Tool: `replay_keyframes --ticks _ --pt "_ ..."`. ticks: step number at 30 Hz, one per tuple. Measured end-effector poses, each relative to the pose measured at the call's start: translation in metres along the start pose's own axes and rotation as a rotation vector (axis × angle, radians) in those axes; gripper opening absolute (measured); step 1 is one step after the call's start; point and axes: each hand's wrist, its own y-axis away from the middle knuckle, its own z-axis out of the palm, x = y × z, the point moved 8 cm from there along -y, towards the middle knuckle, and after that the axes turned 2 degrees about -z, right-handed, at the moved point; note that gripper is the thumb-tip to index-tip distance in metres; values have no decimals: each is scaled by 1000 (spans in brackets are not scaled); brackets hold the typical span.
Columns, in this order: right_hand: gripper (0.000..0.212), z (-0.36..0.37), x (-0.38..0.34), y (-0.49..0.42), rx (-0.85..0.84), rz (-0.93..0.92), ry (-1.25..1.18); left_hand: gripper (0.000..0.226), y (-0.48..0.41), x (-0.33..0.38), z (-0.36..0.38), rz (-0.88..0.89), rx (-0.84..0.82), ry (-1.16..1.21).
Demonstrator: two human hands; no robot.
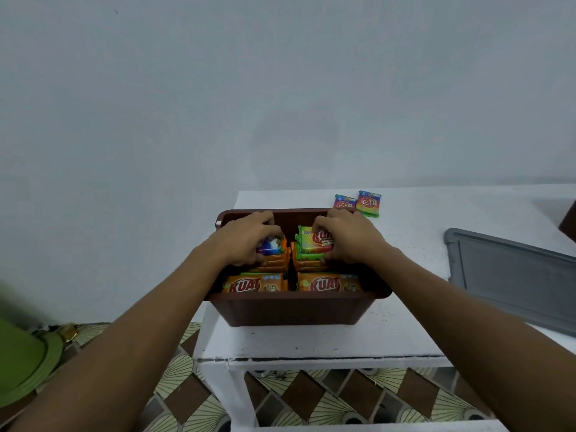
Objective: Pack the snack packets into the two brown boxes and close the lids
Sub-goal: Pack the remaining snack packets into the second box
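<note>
Both grips are down inside the brown box (293, 310), which sits on the bench (405, 332) right in front of me.

- The left grip (249, 241) is curled round a blue packet (270, 246) on top of the rear left stack.
- The right grip (349, 238) grasps a green packet (311, 241) on the rear right stack, fingers over its top edge.
- Orange packets (254, 283) fill the front row.

Key relation: two loose rainbow packets (369, 203) lie on the bench just beyond the box's far right corner. That puts them close to the right grip and across the box from the left, so I judge the right reaches for them next, forward and slightly outward.

The grey lid (511, 275) lies well apart on the right, also on the right grip's side.
</note>
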Motion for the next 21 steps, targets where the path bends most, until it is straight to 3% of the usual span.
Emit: replay_keyframes --ticks 11,14,16,21 --pt "60 -3 -1 0 25 3 53 79 -1 -10 2 -53 20 -14" --pt "61 -10 2 -6 -49 -28 51 67 -6 -10 -5 -48 -9 68" --pt "49 -16 10 -6 -66 -57 -26 52 -14 -7 -13 -50 6 93" --pt "13 -33 66 3 307 -29 -280 42 -56 16 -38 6 181 168"
